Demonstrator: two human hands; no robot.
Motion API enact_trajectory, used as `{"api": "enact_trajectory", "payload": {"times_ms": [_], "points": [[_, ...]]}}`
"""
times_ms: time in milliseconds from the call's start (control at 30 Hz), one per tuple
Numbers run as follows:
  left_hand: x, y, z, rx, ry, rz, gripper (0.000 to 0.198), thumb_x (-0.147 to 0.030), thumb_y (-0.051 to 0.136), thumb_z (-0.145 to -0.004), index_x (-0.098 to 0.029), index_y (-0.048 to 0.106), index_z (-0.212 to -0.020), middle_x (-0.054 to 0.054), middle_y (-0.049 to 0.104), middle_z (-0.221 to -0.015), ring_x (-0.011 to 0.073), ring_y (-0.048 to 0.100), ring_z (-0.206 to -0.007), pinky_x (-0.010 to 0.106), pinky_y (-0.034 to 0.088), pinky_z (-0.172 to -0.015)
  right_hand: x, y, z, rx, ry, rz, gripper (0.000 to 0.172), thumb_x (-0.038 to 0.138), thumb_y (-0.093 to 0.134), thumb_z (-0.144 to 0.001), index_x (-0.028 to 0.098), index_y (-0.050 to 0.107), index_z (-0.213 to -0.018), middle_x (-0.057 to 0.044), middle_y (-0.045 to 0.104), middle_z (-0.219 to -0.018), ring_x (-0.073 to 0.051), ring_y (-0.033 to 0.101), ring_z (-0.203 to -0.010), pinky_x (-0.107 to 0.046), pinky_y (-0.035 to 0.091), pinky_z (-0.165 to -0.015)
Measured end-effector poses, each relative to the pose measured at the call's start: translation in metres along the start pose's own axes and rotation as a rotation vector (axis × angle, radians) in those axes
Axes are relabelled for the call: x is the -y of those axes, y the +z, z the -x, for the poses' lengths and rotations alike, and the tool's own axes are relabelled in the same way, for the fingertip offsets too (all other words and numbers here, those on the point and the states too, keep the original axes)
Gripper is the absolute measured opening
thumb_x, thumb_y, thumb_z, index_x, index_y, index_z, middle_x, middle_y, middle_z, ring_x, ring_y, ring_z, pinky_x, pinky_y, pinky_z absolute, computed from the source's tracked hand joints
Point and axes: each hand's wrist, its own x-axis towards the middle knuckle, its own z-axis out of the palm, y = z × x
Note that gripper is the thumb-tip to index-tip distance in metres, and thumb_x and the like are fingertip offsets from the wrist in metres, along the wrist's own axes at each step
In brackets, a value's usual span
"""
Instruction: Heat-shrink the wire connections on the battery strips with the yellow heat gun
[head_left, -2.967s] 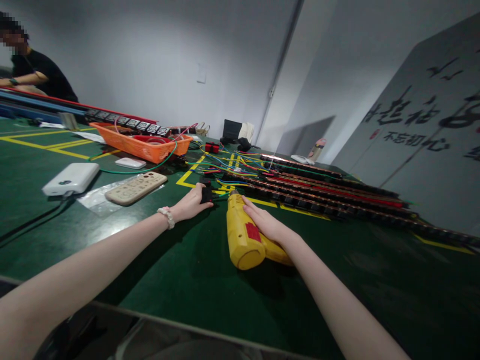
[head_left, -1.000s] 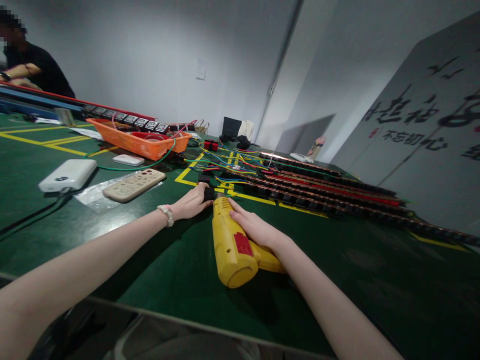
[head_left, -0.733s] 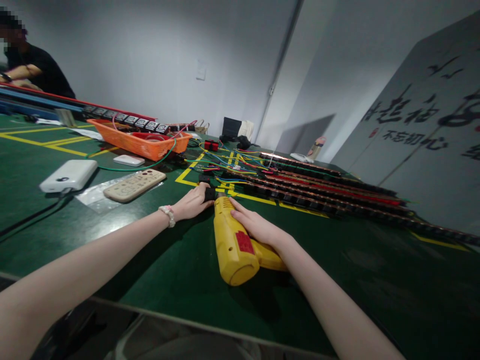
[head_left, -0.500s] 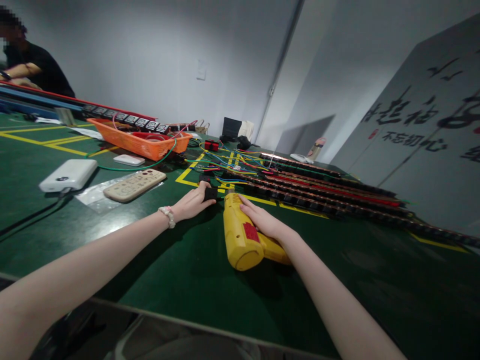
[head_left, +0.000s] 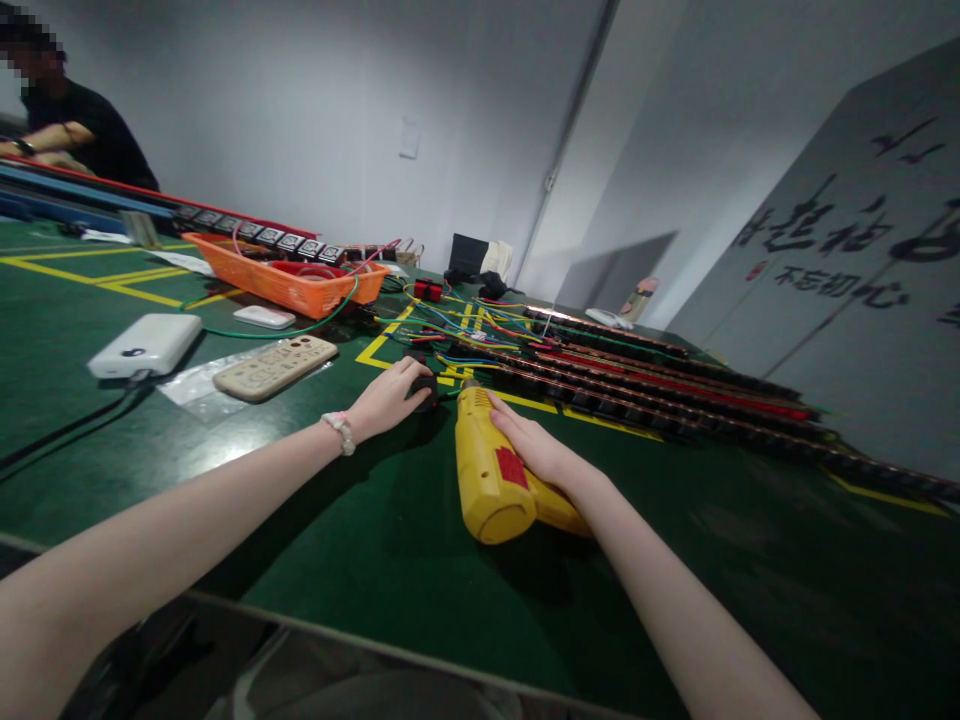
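My right hand (head_left: 531, 440) is closed around a yellow heat gun (head_left: 487, 475) with a red patch on its side. Its metal nozzle points away from me, toward colored wires (head_left: 480, 330). To the left of the nozzle, my left hand (head_left: 390, 398) grips a small black block-shaped part (head_left: 424, 392), whose kind I cannot make out. A short green wire shows between that part and the nozzle. My fingers hide some of the black part. Beyond the hands, long dark strips with copper edges (head_left: 615, 385) lie side by side, joined to the wires.
An orange basket (head_left: 292, 292) with parts stands at the back left of the green table (head_left: 315, 560). Nearer are a beige remote control (head_left: 274, 370), a plastic bag and a white power bank (head_left: 146, 345) with a black cable. A person (head_left: 82, 135) sits at the far left.
My left hand has turned the black part slightly. The heat gun stays in my right hand near it. The whole view has shifted a little.
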Motion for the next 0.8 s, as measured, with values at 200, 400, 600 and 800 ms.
{"api": "enact_trajectory", "payload": {"times_ms": [200,400,600,800], "points": [[0.001,-0.001,-0.001,0.031,0.066,-0.147,0.032,-0.031,0.041,-0.085,-0.018,0.051,-0.112,0.007,0.052,-0.098,0.0203,0.049,-0.094,0.037,0.039,-0.087,0.003,0.005,0.000,0.014,-0.038,0.021,0.067,0.066,0.023,-0.083,0.030,0.022,-0.140,-0.003,0.026,-0.142,-0.027,0.035,-0.124,-0.044,0.019,-0.105],[-0.004,-0.001,-0.001,0.078,0.008,-0.203,0.029,-0.030,0.039,-0.086,-0.016,0.051,-0.108,0.008,0.052,-0.104,0.0221,0.046,-0.098,0.038,0.036,-0.089,0.003,0.009,0.004,0.034,-0.074,0.010,0.064,0.064,0.025,-0.084,0.032,0.020,-0.140,-0.001,0.027,-0.142,-0.028,0.033,-0.125,-0.045,0.020,-0.104],[-0.013,0.003,0.001,0.117,-0.002,-0.307,0.035,-0.025,0.031,-0.087,-0.014,0.042,-0.119,0.010,0.051,-0.108,0.0226,0.045,-0.102,0.037,0.036,-0.087,0.006,0.012,0.008,0.063,-0.086,0.003,0.062,0.064,0.026,-0.084,0.035,0.020,-0.139,0.000,0.031,-0.140,-0.028,0.035,-0.124,-0.046,0.022,-0.103],[-0.032,0.002,-0.002,0.143,0.082,-0.509,0.033,-0.025,0.032,-0.085,-0.012,0.049,-0.111,0.013,0.050,-0.096,0.0259,0.047,-0.091,0.041,0.037,-0.081,0.005,0.012,0.009,0.058,-0.112,0.001,0.063,0.064,0.026,-0.084,0.034,0.019,-0.139,0.001,0.028,-0.142,-0.027,0.033,-0.125,-0.044,0.021,-0.104]]}}
